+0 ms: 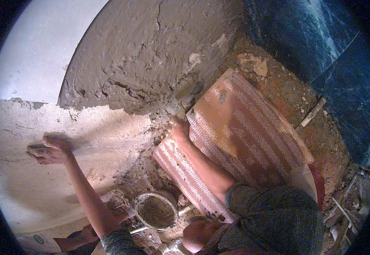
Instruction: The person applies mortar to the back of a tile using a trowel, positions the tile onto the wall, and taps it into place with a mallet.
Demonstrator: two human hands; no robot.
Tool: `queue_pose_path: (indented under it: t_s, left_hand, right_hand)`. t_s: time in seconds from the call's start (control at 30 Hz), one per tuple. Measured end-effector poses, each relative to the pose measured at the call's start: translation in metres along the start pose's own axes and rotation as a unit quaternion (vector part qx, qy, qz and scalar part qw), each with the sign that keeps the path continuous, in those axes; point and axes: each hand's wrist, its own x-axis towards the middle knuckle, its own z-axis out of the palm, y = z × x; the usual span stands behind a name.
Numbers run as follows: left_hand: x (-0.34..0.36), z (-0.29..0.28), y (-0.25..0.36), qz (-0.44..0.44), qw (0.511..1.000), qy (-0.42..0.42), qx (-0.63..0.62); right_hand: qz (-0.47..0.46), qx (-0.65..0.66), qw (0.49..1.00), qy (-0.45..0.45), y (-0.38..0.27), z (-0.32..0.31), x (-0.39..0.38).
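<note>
- Mortar (121, 55), brown, at eleven o'clock.
- Right hand (179, 124), centre, just below a trowel-like blade (189, 89); cannot tell whether gripping.
- Left hand (53, 151), nine o'clock, fingers parted.
- Cloth mark (39, 239), eight o'clock, too small to read.

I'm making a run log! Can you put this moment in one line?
Left hand: spread at pale wall | Right hand: beside wet-looking mortar, grip unclear | Bucket: between the arms
</note>
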Motion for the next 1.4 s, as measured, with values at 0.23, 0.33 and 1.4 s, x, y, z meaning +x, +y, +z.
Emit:
queue_pose_path:
  t_s: [0.23,0.33,1.4]
  left_hand:
    - [-0.001,0.004,-0.004,0.003,1.0,0.004,0.009]
    - [0.0,0.004,-0.004,0.008,1.0,0.006,0.015]
    - [0.003,0.003,0.001,-0.012,1.0,-0.012,0.018]
  right_hand:
    - [-0.012,-0.014,0.998,-0.058,-0.016,0.004,-0.017]
    - [-0.002,0.001,0.995,-0.097,-0.024,-0.008,-0.024]
    - [-0.029,-0.2,0.978,-0.05,-0.011,0.038,-0.083]
